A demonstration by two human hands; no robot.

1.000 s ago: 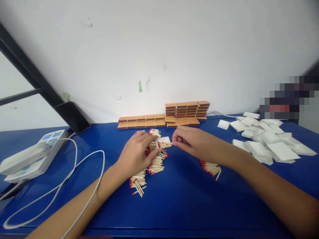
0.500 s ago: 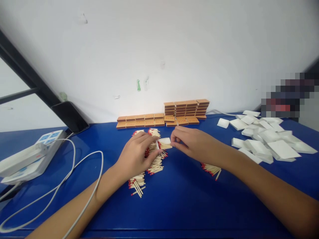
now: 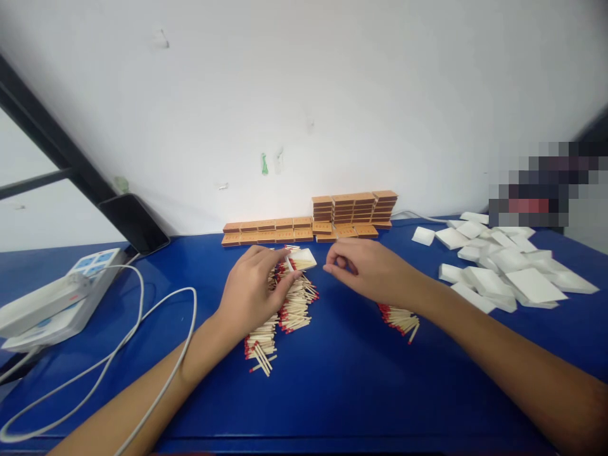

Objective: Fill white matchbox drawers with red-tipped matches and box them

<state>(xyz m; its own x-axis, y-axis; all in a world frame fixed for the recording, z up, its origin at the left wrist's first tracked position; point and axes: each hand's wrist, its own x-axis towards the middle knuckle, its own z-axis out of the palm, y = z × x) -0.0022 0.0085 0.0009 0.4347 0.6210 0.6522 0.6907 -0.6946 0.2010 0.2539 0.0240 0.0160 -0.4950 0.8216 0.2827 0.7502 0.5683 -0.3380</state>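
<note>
A small white matchbox tray (image 3: 306, 256) with red-tipped matches in it is pinched between the thumb and fingers of my left hand (image 3: 254, 285). It is held tilted over a large heap of loose matches (image 3: 297, 304). My left hand covers part of that heap. To the tray's right, apart from it, is my right hand (image 3: 363, 269), its fingers curled and thumb near the index finger; nothing shows in them. Below my right wrist lies a smaller bunch of matches (image 3: 401, 320), partly hidden by the arm.
Orange-brown matchboxes (image 3: 354, 206) are stacked and lined up along the wall. White empty trays (image 3: 536, 285) lie piled on the blue table (image 3: 332, 392) at right. At left are a power strip (image 3: 90, 285), a loose white cable (image 3: 192, 316) and a leaning black phone (image 3: 135, 221).
My left hand has moved the tray slightly left and up, and its tilt has changed. My right hand has come away from the tray's right end.
</note>
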